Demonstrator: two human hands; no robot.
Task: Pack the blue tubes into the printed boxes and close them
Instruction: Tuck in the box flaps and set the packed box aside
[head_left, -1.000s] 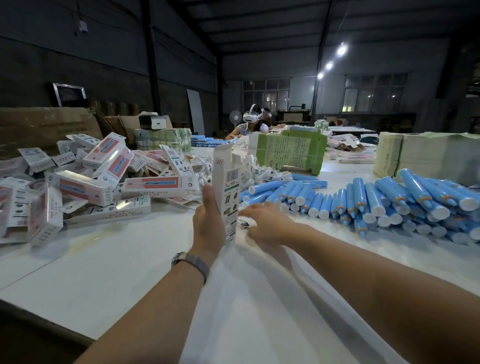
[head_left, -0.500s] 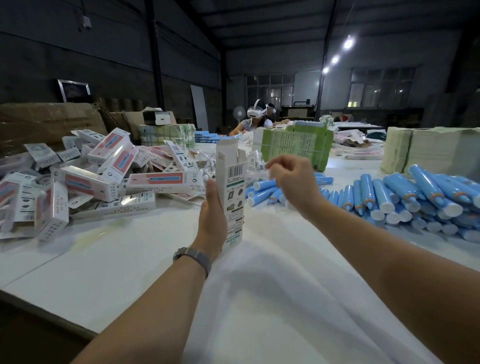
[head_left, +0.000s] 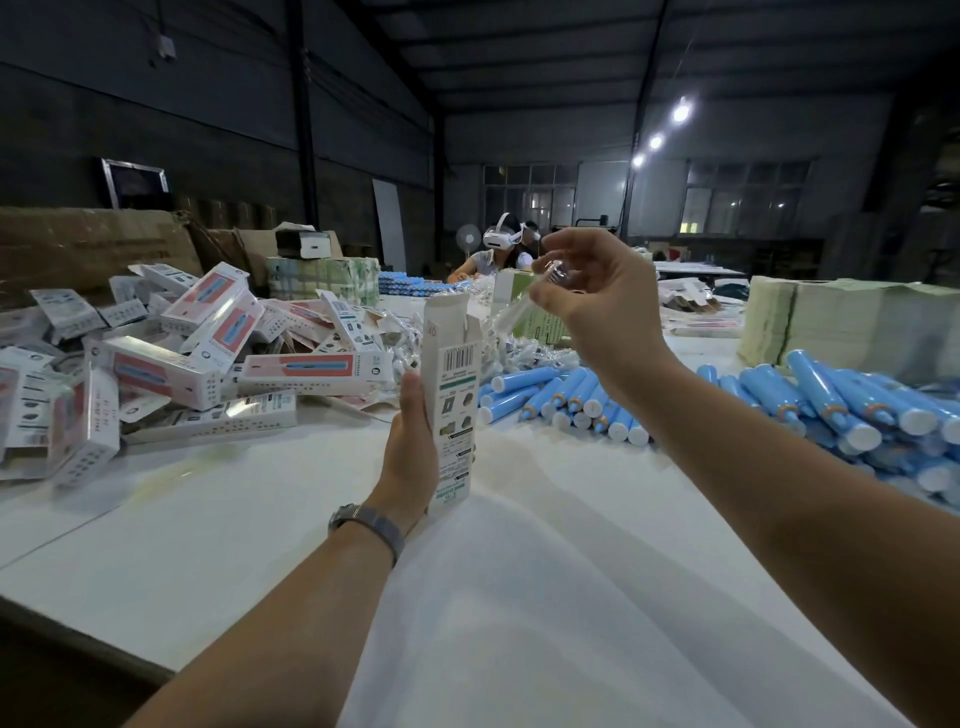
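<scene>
Packed boxes (head_left: 171, 364) are lying heaped at nine o'clock on the white surface (head_left: 218, 525). The left hand (head_left: 413, 457) is gripping an upright printed box (head_left: 451, 400), top flap open; the right hand (head_left: 597, 296), fingers pinching a small clear packet (head_left: 524, 304), is hovering above it. Blue tubes (head_left: 810, 395) are piled at three o'clock.

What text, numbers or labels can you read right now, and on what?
"40": seemingly, on the open top flap of the upright white printed box that the left hand holds.
Barcode digits and green side-panel print on that box: too small to read.
Print on the piled white-and-pink boxes: too blurred to read.
Blue tubes: no text legible.
</scene>
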